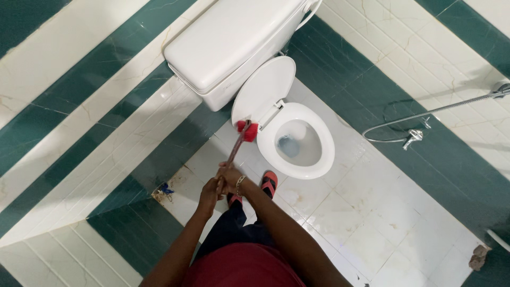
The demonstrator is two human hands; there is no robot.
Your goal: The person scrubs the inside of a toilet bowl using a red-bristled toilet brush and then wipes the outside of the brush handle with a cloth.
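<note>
1. Both your hands are closed on the long dark-handled brush with the red bristle head (pixel 247 127). Your left hand (pixel 210 192) wraps the lower end of the handle, and your right hand (pixel 231 174), with a thin metal bracelet at the wrist, grips just above it. The fingers of both are curled fully round the shaft.
2. The red head sits at the back left of the white ceramic toilet bowl (pixel 304 139), touching the base near the hinge of the raised white seat lid (pixel 263 87), below the white cistern (pixel 234 40).
3. This looks like the scrubbing step, with the outside of the bowl by the hinge in hand; the water inside shows a bluish patch.
4. The next stroke calls for short, firm passes with the bristles kept pressed to the ceramic, and steady footing, since your red sandals (pixel 269 183) stand on the white tiled floor (pixel 372 223) just beside the bowl.
</note>
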